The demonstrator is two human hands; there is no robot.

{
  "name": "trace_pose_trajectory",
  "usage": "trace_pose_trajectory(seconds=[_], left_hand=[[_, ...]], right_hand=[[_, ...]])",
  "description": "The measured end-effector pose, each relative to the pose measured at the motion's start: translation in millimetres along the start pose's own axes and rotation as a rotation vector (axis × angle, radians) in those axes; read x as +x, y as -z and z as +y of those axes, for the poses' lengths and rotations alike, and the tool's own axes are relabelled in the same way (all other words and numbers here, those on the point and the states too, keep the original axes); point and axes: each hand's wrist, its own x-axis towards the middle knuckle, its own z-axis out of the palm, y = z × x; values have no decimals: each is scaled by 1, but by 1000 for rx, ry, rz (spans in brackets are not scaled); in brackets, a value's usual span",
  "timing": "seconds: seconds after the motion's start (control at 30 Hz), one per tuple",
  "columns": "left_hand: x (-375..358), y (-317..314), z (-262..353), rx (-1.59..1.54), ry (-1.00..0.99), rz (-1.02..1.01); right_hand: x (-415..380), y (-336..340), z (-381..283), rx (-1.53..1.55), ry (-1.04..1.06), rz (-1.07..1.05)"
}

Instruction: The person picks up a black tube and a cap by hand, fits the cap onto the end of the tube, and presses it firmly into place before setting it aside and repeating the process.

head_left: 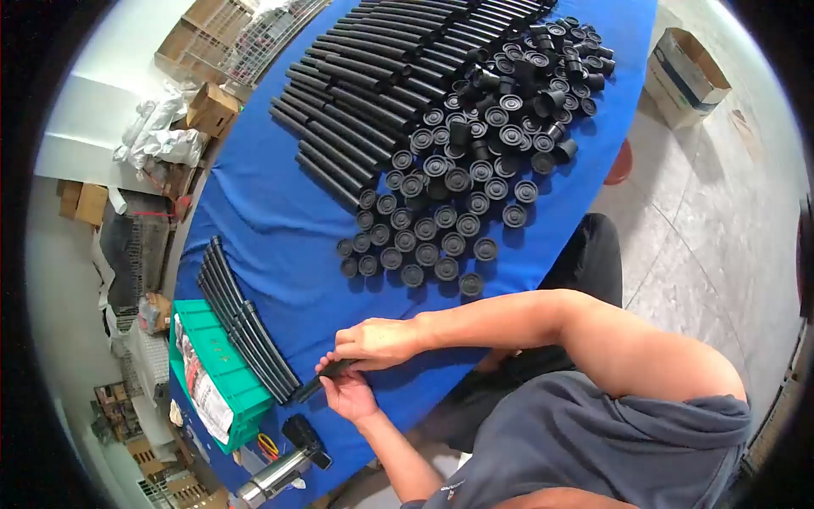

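My left hand point(351, 397) is closed around a short black tube point(314, 388) that slants out past the fingers toward the lower left. Above it, my right hand point(377, 343) bends its fingers over the tube's near end, gripping there; whether a cap sits under those fingers is hidden. Just left of my hands, a row of long black tubes point(246, 327) lies side by side on the blue cloth point(288, 237). Farther up, many round black caps point(446, 268) with ringed faces are spread loosely, some heaped.
Rows of black tubes point(365, 93) lie at the far end. A green crate point(225, 373) holding printed paper stands at the left edge, near a metal cylinder with a black head point(292, 454) and yellow-handled scissors point(268, 446). A cardboard box point(687, 81) stands on the floor.
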Motion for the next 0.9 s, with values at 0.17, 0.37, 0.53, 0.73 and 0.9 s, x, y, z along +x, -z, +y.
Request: trace_pose_trajectory(seconds=[0.17, 0.37, 0.53, 0.73, 0.9], left_hand=[[1, -3, 1, -25, 7, 23], [0, 1, 1, 1, 2, -8], [0, -2, 2, 29, 15, 53], [4, -3, 0, -5, 7, -12], [3, 0, 1, -14, -2, -1]], right_hand=[[1, 0, 0, -42, -33, -25], [1, -4, 5, 67, -20, 10], [1, -4, 2, -76, 34, -1], [1, 4, 1, -9, -51, 3], [0, 3, 2, -43, -78, -8]])
